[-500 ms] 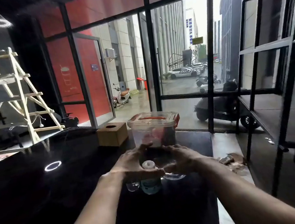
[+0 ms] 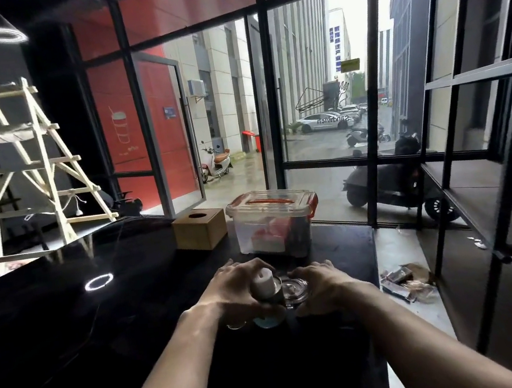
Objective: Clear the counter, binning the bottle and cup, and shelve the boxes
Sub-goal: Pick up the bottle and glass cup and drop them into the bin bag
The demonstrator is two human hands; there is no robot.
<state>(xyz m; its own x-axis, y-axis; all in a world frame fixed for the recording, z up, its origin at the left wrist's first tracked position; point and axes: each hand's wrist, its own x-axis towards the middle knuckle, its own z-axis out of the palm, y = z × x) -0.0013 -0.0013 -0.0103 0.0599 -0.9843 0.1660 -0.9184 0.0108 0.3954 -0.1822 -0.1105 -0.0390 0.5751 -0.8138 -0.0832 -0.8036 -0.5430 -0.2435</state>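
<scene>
L hand (image 2: 233,287) fingers grip bottle (image 2: 264,288) — R hand (image 2: 321,283) fingers grip cup (image 2: 294,290).

Mirrored "Sandwich" lettering on window glass (image 2: 333,119); blue building sign (image 2: 338,50) illegible

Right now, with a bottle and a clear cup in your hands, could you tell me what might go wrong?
1. The left hand grips the bottle while the right hand holds the clear cup pressed beside it; they could knock together and slip.
2. The plastic storage box stands just behind; a forward lift may bump it.
</scene>
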